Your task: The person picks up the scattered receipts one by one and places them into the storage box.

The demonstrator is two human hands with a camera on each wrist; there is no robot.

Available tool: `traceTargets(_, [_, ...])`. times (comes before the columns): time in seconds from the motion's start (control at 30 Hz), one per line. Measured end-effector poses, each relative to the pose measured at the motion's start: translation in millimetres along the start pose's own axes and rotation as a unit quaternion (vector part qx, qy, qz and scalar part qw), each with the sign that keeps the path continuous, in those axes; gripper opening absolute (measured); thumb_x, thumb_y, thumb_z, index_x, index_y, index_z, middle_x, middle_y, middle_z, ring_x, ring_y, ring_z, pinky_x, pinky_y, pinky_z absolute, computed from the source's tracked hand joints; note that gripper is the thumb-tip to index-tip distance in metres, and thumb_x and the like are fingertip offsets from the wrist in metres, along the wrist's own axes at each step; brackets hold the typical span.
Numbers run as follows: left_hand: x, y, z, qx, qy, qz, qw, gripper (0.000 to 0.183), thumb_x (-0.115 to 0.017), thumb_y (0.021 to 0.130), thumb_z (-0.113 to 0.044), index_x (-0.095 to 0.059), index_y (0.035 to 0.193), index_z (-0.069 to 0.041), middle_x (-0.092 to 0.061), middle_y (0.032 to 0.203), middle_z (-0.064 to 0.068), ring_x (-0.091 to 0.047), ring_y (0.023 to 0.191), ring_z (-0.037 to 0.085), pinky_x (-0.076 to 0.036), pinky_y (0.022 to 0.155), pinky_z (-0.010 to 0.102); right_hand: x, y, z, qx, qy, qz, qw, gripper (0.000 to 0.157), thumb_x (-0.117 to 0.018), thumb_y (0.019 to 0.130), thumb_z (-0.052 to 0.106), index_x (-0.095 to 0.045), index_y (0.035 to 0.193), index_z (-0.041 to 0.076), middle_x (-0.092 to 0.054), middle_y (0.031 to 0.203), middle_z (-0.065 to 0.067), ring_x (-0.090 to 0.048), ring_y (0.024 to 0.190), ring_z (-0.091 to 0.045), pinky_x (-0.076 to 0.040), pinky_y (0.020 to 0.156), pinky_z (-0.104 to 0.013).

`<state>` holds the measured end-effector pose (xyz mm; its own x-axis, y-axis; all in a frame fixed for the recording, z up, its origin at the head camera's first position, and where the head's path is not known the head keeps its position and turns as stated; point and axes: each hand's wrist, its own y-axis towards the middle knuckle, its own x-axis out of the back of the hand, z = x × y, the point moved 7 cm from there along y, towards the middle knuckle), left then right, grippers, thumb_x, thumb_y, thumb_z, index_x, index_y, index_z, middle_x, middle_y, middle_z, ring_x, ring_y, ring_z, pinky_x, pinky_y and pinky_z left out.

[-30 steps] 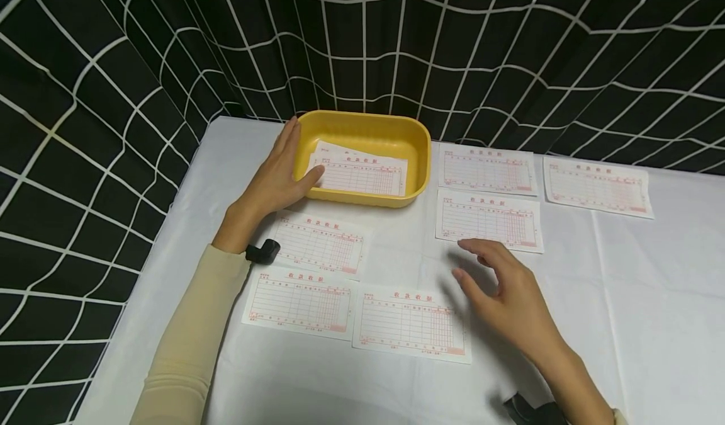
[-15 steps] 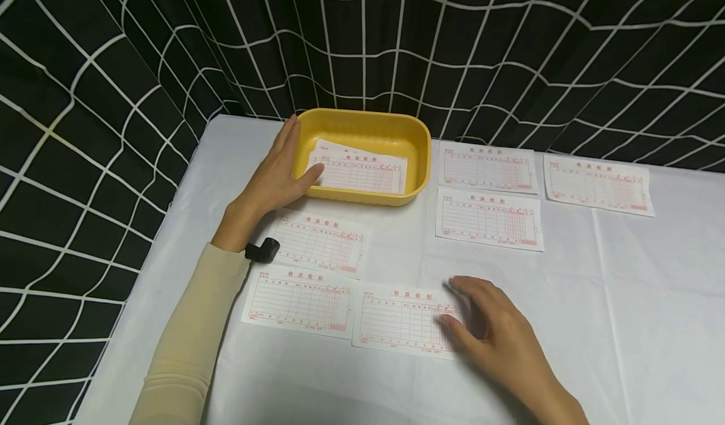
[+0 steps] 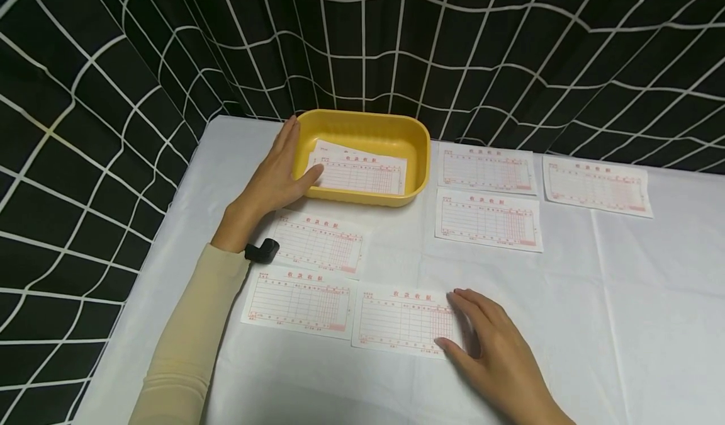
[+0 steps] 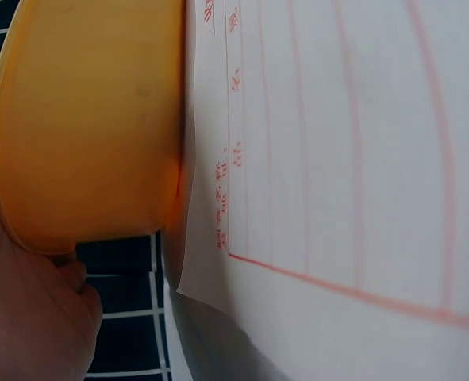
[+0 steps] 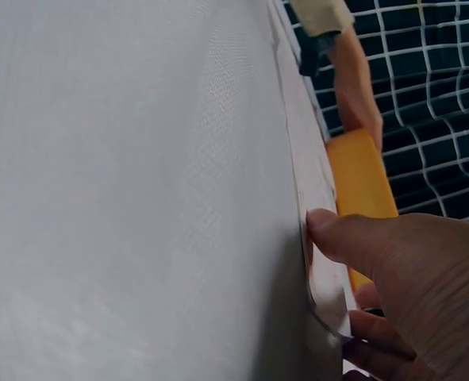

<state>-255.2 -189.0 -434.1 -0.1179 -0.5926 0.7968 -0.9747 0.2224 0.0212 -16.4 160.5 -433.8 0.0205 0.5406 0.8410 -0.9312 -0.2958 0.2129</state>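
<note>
In the head view my left hand holds the left end of a yellow plastic tray, its thumb over the front rim and fingers along the outside. Inside the tray lie receipt slips printed in red. My right hand is at the right end of the front right receipt slip, thumb and fingers at its edge. The right wrist view shows the thumb touching the slip, whose edge bows slightly between thumb and fingers. That slip otherwise lies flat. Part of its right end is hidden by the hand.
Two more slips lie left of it, an upper left slip and a lower left slip. Right of the tray are an upper slip, a lower slip and a far-right slip. A black gridded curtain hangs behind the white-covered table.
My right hand has come down and toward me, from above the table below the right-hand slips to the right end of the front right slip. The left hand and tray stay put.
</note>
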Motion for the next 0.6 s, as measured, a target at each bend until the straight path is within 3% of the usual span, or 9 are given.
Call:
traceTargets(0.17, [-1.0,-0.1,0.8,-0.003,0.001,0.001,1.0000,0.100,-0.058,0.100,-0.053,-0.002,0.171,-0.010,0.003,0.182,0.004,-0.008,0.169,0.023,-0.020,0.136,0.049,-0.4,-2.0,0.7,-0.009,0.003,-0.006,1.000,0.072,-0.093,0.078,0.020,-0.063,0.143,0.006,-0.065,0.140,-0.011,-0.058,0.131,-0.030,-0.013,0.117,0.001])
traceTargets(0.37, [-1.2,0.1,0.5,-0.002,-0.001,0.000,1.0000,0.100,-0.058,0.100,-0.053,-0.002,0.171,-0.010,0.003,0.182,0.004,-0.009,0.169,0.024,-0.020,0.136,0.049,1.6,-3.2,1.3,-0.022,0.017,-0.021,0.999,0.072,-0.093,0.077,0.013,-0.063,0.142,0.007,-0.069,0.131,-0.008,-0.059,0.124,-0.027,-0.020,0.113,-0.002])
traceTargets(0.6, [-0.9,0.6,0.2,0.000,0.002,0.002,1.0000,0.101,-0.058,0.100,-0.053,-0.002,0.171,-0.009,0.003,0.182,0.005,-0.008,0.169,0.025,-0.019,0.136,0.049,2.1,-2.2,2.8,-0.036,0.027,-0.027,0.999,0.066,-0.092,0.076,0.007,-0.068,0.137,0.011,-0.072,0.123,-0.003,-0.061,0.109,-0.019,-0.040,0.096,-0.022])
